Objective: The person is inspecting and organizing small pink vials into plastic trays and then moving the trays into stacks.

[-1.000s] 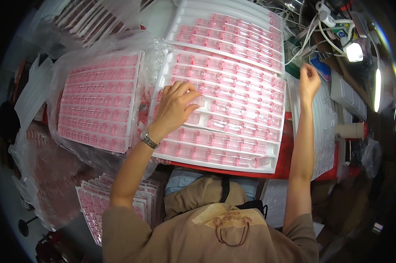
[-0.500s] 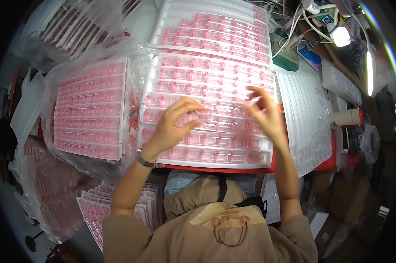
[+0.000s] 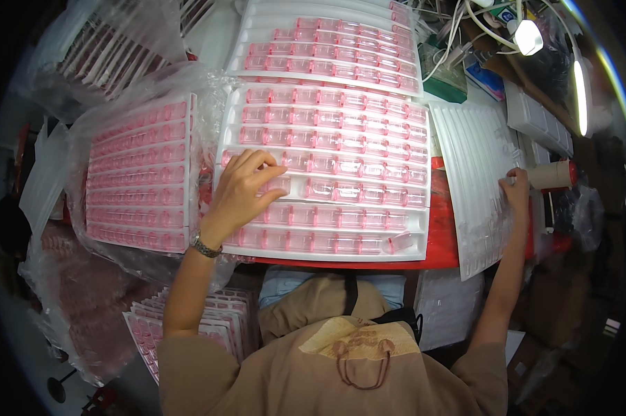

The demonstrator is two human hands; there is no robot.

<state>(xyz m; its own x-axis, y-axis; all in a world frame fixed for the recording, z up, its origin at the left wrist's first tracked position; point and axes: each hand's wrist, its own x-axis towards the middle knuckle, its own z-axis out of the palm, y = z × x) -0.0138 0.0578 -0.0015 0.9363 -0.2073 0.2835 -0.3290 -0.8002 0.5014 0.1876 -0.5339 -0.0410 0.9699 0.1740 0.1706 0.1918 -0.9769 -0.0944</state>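
A white ribbed tray [image 3: 417, 244] lies in front of me, its rows filled with small clear pink plastic pieces. My left hand [image 3: 240, 187], with a watch on the wrist, is over the tray's left part. Its thumb and forefinger curve around one clear pink plastic piece [image 3: 278, 185] in a middle row; a short gap in the row lies just right of it. My right hand [image 3: 515, 186] is off to the right, fingers bent together by the edge of a ribbed translucent tray [image 3: 469, 187]; whatever they pinch is too small to make out.
Another partly filled tray [image 3: 257, 35] stands behind. At left, a filled tray [image 3: 138, 177] sits in clear plastic wrap. Stacked trays [image 3: 188, 315] are below left. A cream cylinder [image 3: 550, 175] with a red end, a lit lamp [image 3: 528, 38] and cables are at right.
My right hand has swung from above the filled tray out to the right. My left hand has shifted slightly left and down onto the row. The view has tilted a little.
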